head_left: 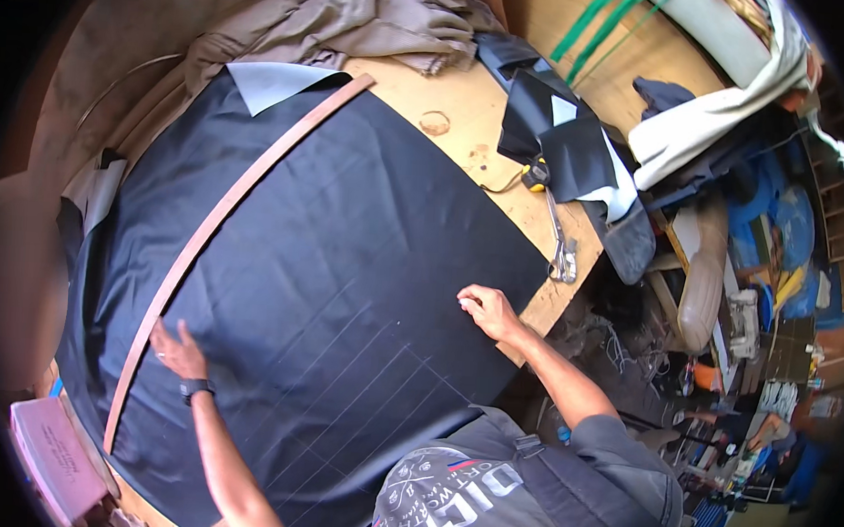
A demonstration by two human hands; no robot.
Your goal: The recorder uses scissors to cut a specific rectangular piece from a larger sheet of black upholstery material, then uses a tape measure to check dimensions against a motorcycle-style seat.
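A large sheet of black leather-like material (347, 231) covers most of the table, with thin white lines drawn across its near part. A long, narrow wooden straightedge (225, 205) lies over its left side, from the far edge down to the near left. My left hand (179, 354) is at the straightedge's right side, fingers spread; I cannot tell whether they touch it. Above the right part of the sheet, my right hand (492, 312) is closed in a pinch around a small white piece of chalk (465, 304).
Scissors (559, 237) and a yellow-and-black tape measure (536, 174) lie on the wooden table (430, 106) by black offcuts (571, 157). Bunched beige cloth (349, 21) sits at the far edge. A pink box (59, 459) stands near left; clutter fills the floor at right.
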